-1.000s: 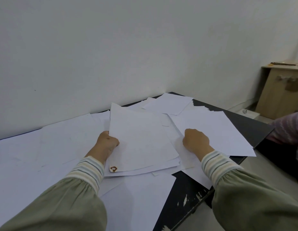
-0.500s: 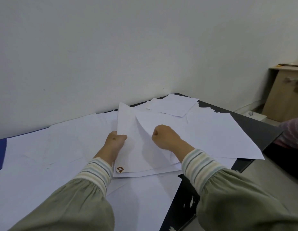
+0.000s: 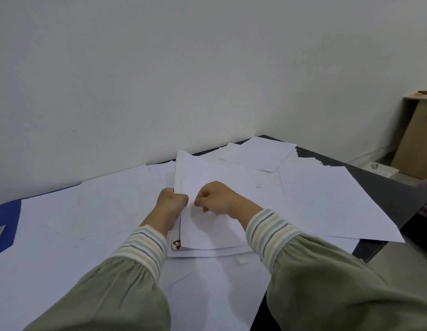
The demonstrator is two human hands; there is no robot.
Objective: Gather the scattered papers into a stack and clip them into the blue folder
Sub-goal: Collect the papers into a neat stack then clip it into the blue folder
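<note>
- We were in the gathering step: our left hand [image 3: 172, 203] pinched the left edge of a small stack of papers [image 3: 207, 225] in the middle of the table [image 3: 384, 192].
- Our right hand [image 3: 213, 198] was curled on the top sheet [image 3: 222, 180], just beside the left hand. It seemed to hold that sheet on the stack, but we could not see the grip clearly.
- The two hands were close together, almost touching.
- Many loose sheets lay flat all around. A big sheet [image 3: 332, 199] lay on the right. A few more [image 3: 260, 154] lay at the far side, near the wall.
- More white paper [image 3: 76, 211] covered the left and near parts of the table.
- We think the next move called for letting the new sheet sit square on the stack, then reaching for another loose one.
- The left hand needed to hold tight so the stack would not slide apart.
- A blue patch [image 3: 7, 218] showed at the far left edge, partly under paper. It may have been the blue folder, but it was cut off and we could not be sure.
- We could not see any clip.
- A small brown mark [image 3: 176, 244] sat on the near left corner of the stack. We could not tell what it was.
- Our fingertips were hidden behind our knuckles and the paper.
</note>
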